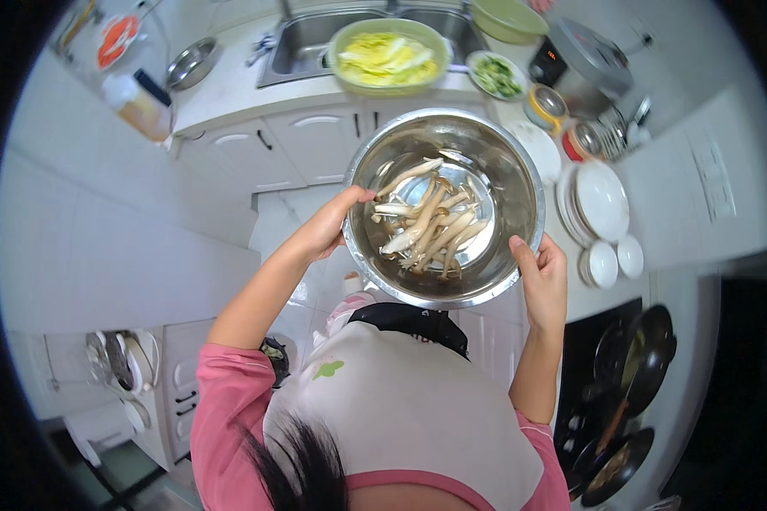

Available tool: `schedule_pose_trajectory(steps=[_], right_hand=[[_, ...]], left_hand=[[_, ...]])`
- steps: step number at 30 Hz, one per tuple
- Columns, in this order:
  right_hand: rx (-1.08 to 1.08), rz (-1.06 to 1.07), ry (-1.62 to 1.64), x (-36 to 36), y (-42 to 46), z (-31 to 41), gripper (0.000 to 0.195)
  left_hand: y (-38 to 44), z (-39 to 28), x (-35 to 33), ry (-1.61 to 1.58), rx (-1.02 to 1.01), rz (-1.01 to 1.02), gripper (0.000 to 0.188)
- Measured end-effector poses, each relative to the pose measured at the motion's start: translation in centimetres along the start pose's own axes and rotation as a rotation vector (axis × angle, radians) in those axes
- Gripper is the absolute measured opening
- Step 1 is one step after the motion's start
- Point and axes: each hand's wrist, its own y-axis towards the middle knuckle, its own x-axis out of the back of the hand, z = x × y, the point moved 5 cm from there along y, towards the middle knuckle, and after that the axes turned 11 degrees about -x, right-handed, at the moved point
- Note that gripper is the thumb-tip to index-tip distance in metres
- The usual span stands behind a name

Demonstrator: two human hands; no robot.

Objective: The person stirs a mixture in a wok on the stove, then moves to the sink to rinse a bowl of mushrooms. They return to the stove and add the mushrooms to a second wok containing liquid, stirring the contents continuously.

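A wide stainless steel bowl (444,300) is held up in front of me at waist height, away from the counter. My left hand (332,220) grips its left rim, thumb on the inner edge. On the right rim is my right hand (542,271), thumb over the edge and fingers around the outside. Inside lie long, pale-stemmed mushrooms (428,223) with small brown caps, loosely piled on the bottom, which looks wet. The undersides of the bowl and some fingers are hidden.
Beyond the bowl, a green basin of cabbage leaves (390,61) sits at the sink (300,48). A plate of chopped greens (497,75), a pressure cooker (588,64) and stacked white dishes (604,201) line the right counter. Black pans (655,364) rest on the cooktop.
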Motion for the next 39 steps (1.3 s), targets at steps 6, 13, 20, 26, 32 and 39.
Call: schedule_pose_trajectory(steps=[6, 13, 20, 26, 32, 39], right_hand=[[0.126, -0.018, 0.214, -10.3, 8.1, 1.6, 0.032], [0.155, -0.064, 0.426, -21.1, 17.4, 4.5, 0.029], [0.209, 0.026, 0.483, -27.6, 28.0, 7.5, 0.009], [0.232, 0.035, 0.446, -32.2, 36.4, 9.9, 0.013], [0.26, -0.05, 0.345, -35.2, 42.5, 11.1, 0.026], [0.268, -0.084, 0.322, -38.1, 47.6, 10.5, 0.022]], left_hand=[[2.0, -3.6, 9.9, 0.042, -0.115, -0.158, 0.047], [5.3, -13.4, 19.9, 0.377, -0.3, -0.219, 0.051], [10.5, -21.1, 26.3, 0.779, -0.825, -0.534, 0.038], [18.4, -24.6, 26.6, 1.078, -1.108, -0.368, 0.044], [27.6, -25.4, 29.1, 1.292, -1.041, -0.27, 0.064], [36.5, -24.8, 32.8, 1.23, -0.972, -0.114, 0.069]])
